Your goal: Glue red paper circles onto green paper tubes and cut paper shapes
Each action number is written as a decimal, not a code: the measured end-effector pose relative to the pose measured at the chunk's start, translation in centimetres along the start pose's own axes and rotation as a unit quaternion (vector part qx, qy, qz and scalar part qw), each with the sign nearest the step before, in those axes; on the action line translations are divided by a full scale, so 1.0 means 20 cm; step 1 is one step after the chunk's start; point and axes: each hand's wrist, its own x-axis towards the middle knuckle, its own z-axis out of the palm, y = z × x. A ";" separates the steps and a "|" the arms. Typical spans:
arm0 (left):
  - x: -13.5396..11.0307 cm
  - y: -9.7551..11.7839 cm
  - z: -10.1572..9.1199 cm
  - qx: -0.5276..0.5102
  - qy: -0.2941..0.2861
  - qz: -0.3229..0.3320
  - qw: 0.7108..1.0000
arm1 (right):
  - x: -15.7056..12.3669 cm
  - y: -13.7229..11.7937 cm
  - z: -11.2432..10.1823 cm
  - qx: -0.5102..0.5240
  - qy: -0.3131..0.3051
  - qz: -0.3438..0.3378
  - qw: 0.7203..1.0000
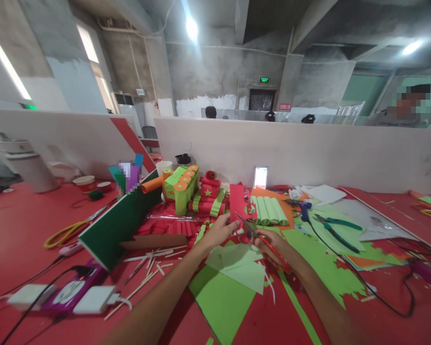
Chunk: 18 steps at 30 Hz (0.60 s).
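Observation:
My right hand (272, 245) is closed around orange-handled scissors (273, 250). The scissor blades point forward and left, beside the fingers of my left hand (223, 230). Those left fingers are pinched at the lower edge of a piece of red paper (240, 200); the exact grip is partly hidden. Pale green paper pieces (239, 266) lie under both hands, on top of a brighter green sheet (221, 299). Just beyond the hands stand rolled pale green paper tubes (271, 211) on orange paper, next to red paper rolls (207, 192) with green bands and a star.
A green board (118, 223) leans at the left, near wooden sticks (153, 273) and a purple power strip (70, 287). To the right lie teal-handled pliers (339, 230) and a blue glue gun (303, 208) with its cable. A lit phone (260, 177) leans on the white partition (301, 153).

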 end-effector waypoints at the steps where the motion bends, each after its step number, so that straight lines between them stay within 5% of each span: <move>1: 0.00 0.00 0.00 0.000 0.000 0.001 1.000 | 0.00 -0.01 0.00 0.001 -0.001 0.006 1.000; 18: 0.04 -0.08 -0.01 -0.045 -0.003 0.020 0.999 | -0.01 -0.03 -0.01 0.003 0.020 0.018 1.000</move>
